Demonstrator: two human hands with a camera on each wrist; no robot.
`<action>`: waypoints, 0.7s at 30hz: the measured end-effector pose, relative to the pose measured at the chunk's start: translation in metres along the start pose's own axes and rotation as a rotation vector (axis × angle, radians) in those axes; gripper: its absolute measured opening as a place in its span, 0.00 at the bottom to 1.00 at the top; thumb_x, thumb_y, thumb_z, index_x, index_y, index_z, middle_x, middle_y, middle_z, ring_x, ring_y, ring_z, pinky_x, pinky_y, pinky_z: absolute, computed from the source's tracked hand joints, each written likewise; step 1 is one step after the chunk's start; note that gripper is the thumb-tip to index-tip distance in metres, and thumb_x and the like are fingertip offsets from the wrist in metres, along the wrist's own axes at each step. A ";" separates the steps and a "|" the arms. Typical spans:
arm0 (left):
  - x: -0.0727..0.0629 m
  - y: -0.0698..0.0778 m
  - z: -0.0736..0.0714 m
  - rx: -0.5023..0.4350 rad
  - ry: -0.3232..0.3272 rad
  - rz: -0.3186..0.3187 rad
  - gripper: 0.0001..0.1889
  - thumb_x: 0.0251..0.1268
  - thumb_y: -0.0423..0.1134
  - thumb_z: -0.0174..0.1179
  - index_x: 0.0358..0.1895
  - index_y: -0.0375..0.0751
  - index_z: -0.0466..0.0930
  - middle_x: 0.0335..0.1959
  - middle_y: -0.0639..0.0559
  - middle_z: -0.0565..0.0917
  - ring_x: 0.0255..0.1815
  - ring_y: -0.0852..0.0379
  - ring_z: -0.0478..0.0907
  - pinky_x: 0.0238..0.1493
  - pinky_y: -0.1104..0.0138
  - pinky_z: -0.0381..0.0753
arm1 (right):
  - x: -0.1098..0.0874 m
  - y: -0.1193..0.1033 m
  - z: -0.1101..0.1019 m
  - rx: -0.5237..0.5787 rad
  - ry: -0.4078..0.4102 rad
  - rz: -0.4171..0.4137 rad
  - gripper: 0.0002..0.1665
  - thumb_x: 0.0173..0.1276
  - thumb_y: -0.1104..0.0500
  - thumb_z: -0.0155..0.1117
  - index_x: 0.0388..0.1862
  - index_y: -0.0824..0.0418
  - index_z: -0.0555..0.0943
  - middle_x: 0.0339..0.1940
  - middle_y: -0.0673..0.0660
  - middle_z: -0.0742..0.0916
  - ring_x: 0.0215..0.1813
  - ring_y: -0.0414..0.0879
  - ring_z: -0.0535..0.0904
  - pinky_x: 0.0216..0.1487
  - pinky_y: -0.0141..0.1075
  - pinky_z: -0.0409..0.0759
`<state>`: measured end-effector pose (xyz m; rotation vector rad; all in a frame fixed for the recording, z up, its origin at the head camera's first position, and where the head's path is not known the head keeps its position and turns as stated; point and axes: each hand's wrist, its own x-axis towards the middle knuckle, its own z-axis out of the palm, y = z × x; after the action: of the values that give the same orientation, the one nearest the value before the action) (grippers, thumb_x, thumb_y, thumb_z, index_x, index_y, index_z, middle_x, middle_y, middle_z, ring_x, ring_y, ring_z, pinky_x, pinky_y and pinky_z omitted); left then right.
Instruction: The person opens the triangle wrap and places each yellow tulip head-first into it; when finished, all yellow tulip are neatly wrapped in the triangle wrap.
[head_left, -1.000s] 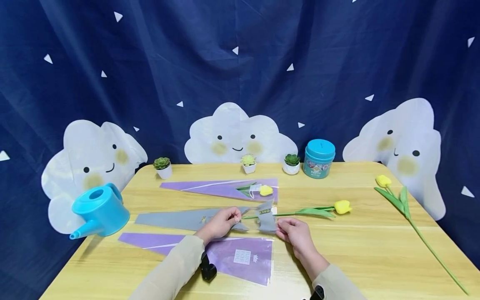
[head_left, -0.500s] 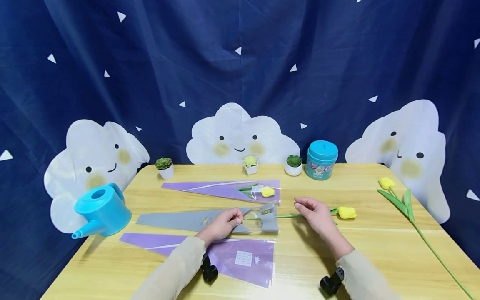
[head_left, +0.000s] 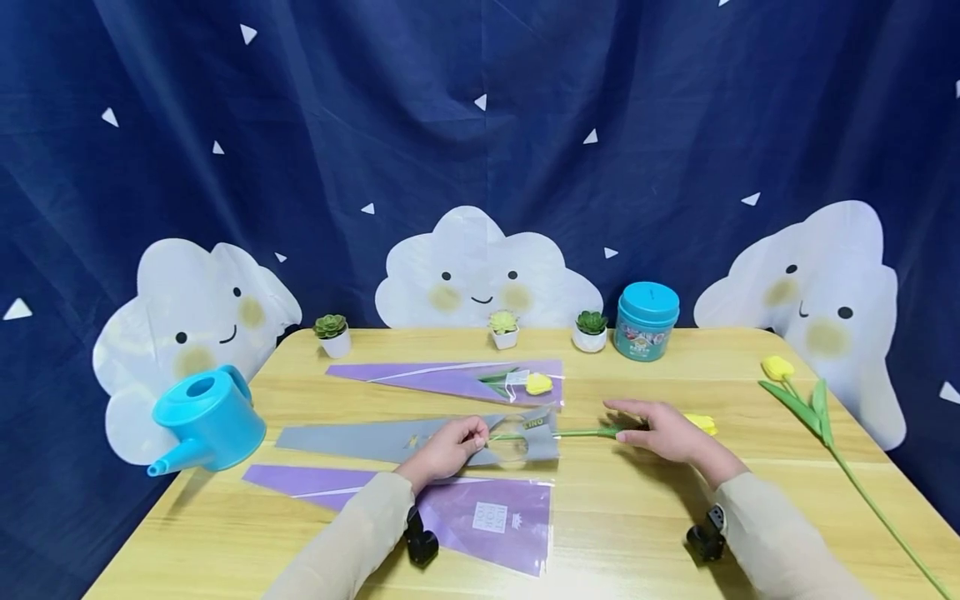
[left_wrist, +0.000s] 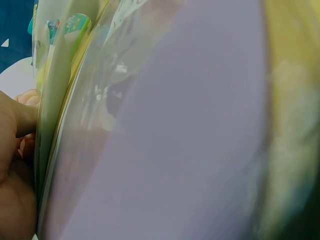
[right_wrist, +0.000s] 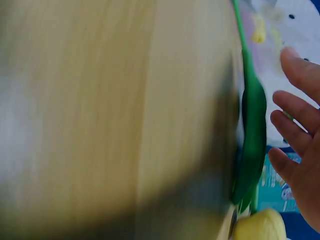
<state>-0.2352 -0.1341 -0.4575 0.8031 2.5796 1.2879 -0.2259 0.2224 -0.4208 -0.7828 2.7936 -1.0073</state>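
A grey flower sleeve (head_left: pixel 337 438) with a clear window lies mid-table, its wide mouth to the right. My left hand (head_left: pixel 450 448) pinches its upper layer near the middle; the left wrist view shows that hand (left_wrist: pixel 15 155) at the sleeve's edge. A yellow tulip's green stem (head_left: pixel 581 432) runs into the mouth. Over its leaves hovers my right hand (head_left: pixel 660 429), fingers spread and extended, partly covering the yellow bloom (head_left: pixel 702 423). In the right wrist view the right hand's fingers (right_wrist: pixel 295 115) stand apart from the tulip's leaf (right_wrist: pixel 255 130).
Purple sleeves lie behind (head_left: pixel 442 377) and in front (head_left: pixel 502 533), the rear one holding a yellow tulip (head_left: pixel 538 383). Another tulip (head_left: pixel 813 417) lies far right. A blue watering can (head_left: pixel 210 421) stands left. Small potted succulents (head_left: pixel 591 333) and a teal jar (head_left: pixel 647 323) line the back.
My right hand has let go of the sleeve's mouth and moved right along the stem to the leaves, its fingers opening. The left hand keeps its pinch; the sleeve's mouth has settled flatter.
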 end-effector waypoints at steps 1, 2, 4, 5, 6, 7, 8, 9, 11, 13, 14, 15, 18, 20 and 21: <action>0.000 0.000 0.000 0.003 0.001 -0.001 0.05 0.66 0.30 0.51 0.31 0.38 0.71 0.25 0.55 0.68 0.29 0.59 0.66 0.36 0.67 0.66 | -0.001 0.002 -0.001 -0.010 -0.021 -0.004 0.30 0.62 0.59 0.63 0.61 0.68 0.71 0.59 0.68 0.76 0.61 0.65 0.69 0.58 0.57 0.67; 0.000 0.000 0.000 0.002 0.001 -0.004 0.05 0.66 0.30 0.51 0.31 0.38 0.72 0.25 0.55 0.68 0.29 0.59 0.66 0.36 0.67 0.66 | -0.001 0.004 -0.001 -0.014 -0.045 -0.003 0.30 0.62 0.59 0.64 0.61 0.68 0.71 0.59 0.67 0.77 0.61 0.65 0.69 0.58 0.56 0.67; 0.000 -0.001 0.001 -0.001 -0.001 -0.009 0.05 0.66 0.30 0.50 0.31 0.38 0.72 0.25 0.55 0.68 0.30 0.59 0.66 0.36 0.67 0.66 | -0.002 0.007 -0.002 -0.019 -0.084 -0.006 0.28 0.61 0.60 0.64 0.60 0.68 0.72 0.58 0.67 0.77 0.60 0.64 0.70 0.57 0.56 0.68; 0.000 -0.001 0.001 -0.001 0.000 -0.012 0.05 0.66 0.30 0.50 0.31 0.38 0.72 0.25 0.55 0.68 0.29 0.59 0.66 0.36 0.67 0.66 | -0.003 0.009 -0.002 -0.022 -0.097 -0.009 0.27 0.61 0.61 0.64 0.59 0.67 0.73 0.57 0.67 0.78 0.59 0.64 0.71 0.56 0.55 0.68; 0.000 -0.001 0.001 -0.001 0.000 -0.014 0.05 0.67 0.30 0.50 0.31 0.38 0.72 0.25 0.55 0.68 0.29 0.59 0.66 0.36 0.67 0.66 | -0.003 0.010 -0.002 -0.022 -0.105 -0.013 0.26 0.60 0.62 0.64 0.58 0.67 0.74 0.56 0.66 0.78 0.58 0.64 0.72 0.56 0.55 0.69; 0.000 -0.001 0.001 0.002 0.000 -0.015 0.05 0.67 0.30 0.50 0.31 0.39 0.72 0.25 0.55 0.68 0.29 0.59 0.66 0.36 0.67 0.66 | -0.004 0.011 -0.001 -0.018 -0.108 -0.017 0.24 0.60 0.63 0.64 0.57 0.66 0.75 0.55 0.66 0.79 0.57 0.63 0.73 0.55 0.55 0.70; 0.000 -0.001 0.001 0.000 0.000 -0.016 0.05 0.67 0.30 0.50 0.31 0.39 0.72 0.25 0.55 0.68 0.29 0.59 0.66 0.36 0.67 0.65 | -0.004 0.012 0.000 -0.016 -0.108 -0.022 0.23 0.60 0.64 0.64 0.55 0.66 0.76 0.54 0.65 0.80 0.56 0.63 0.73 0.54 0.54 0.71; 0.000 -0.001 0.002 0.001 0.002 -0.012 0.05 0.67 0.30 0.50 0.31 0.39 0.72 0.25 0.54 0.68 0.29 0.59 0.66 0.36 0.67 0.65 | -0.005 0.013 0.000 -0.016 -0.101 -0.029 0.21 0.60 0.65 0.63 0.54 0.65 0.77 0.53 0.64 0.80 0.55 0.62 0.74 0.53 0.52 0.72; 0.000 -0.002 0.002 0.005 0.009 -0.006 0.05 0.66 0.31 0.51 0.31 0.39 0.72 0.25 0.54 0.68 0.29 0.59 0.65 0.36 0.67 0.65 | -0.006 0.014 0.002 -0.002 -0.082 -0.030 0.19 0.60 0.67 0.62 0.52 0.64 0.79 0.51 0.62 0.82 0.53 0.59 0.76 0.52 0.48 0.74; 0.000 -0.002 0.003 0.011 0.015 0.005 0.05 0.67 0.31 0.51 0.31 0.39 0.72 0.25 0.54 0.69 0.29 0.59 0.65 0.36 0.67 0.65 | -0.007 0.015 0.004 0.014 -0.063 -0.028 0.18 0.60 0.68 0.62 0.50 0.63 0.80 0.49 0.60 0.83 0.51 0.55 0.77 0.51 0.43 0.75; 0.000 -0.003 0.003 0.015 0.019 0.009 0.05 0.67 0.31 0.51 0.31 0.39 0.72 0.25 0.54 0.69 0.29 0.59 0.65 0.36 0.67 0.65 | -0.008 0.016 0.005 0.023 -0.052 -0.027 0.17 0.60 0.68 0.61 0.49 0.63 0.81 0.48 0.59 0.83 0.50 0.54 0.77 0.50 0.41 0.75; 0.000 -0.003 0.004 0.021 0.023 0.012 0.05 0.67 0.31 0.51 0.30 0.39 0.71 0.26 0.54 0.69 0.29 0.59 0.65 0.36 0.67 0.65 | -0.009 0.016 0.007 0.031 -0.042 -0.028 0.17 0.60 0.68 0.62 0.49 0.63 0.81 0.47 0.59 0.84 0.49 0.52 0.78 0.50 0.39 0.75; -0.001 -0.002 0.004 0.039 0.030 0.010 0.06 0.67 0.31 0.50 0.30 0.40 0.71 0.26 0.54 0.69 0.28 0.60 0.65 0.35 0.67 0.65 | -0.011 0.017 0.009 0.047 -0.012 -0.021 0.15 0.59 0.68 0.62 0.47 0.62 0.82 0.45 0.58 0.84 0.48 0.50 0.78 0.48 0.37 0.76; -0.001 -0.002 0.005 0.042 0.035 0.005 0.06 0.67 0.32 0.50 0.30 0.41 0.71 0.26 0.54 0.69 0.28 0.60 0.65 0.35 0.67 0.65 | -0.012 0.017 0.010 0.060 0.010 -0.004 0.14 0.58 0.68 0.63 0.45 0.62 0.83 0.44 0.58 0.85 0.48 0.51 0.79 0.48 0.37 0.76; 0.000 -0.002 0.005 0.040 0.037 0.002 0.06 0.67 0.32 0.50 0.30 0.41 0.71 0.26 0.54 0.70 0.28 0.60 0.65 0.35 0.67 0.66 | -0.012 0.017 0.010 0.069 0.019 0.010 0.13 0.58 0.68 0.63 0.44 0.62 0.83 0.43 0.58 0.85 0.48 0.52 0.79 0.47 0.38 0.76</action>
<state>-0.2339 -0.1314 -0.4622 0.7971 2.6420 1.2667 -0.2206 0.2334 -0.4405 -0.7548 2.7587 -1.1092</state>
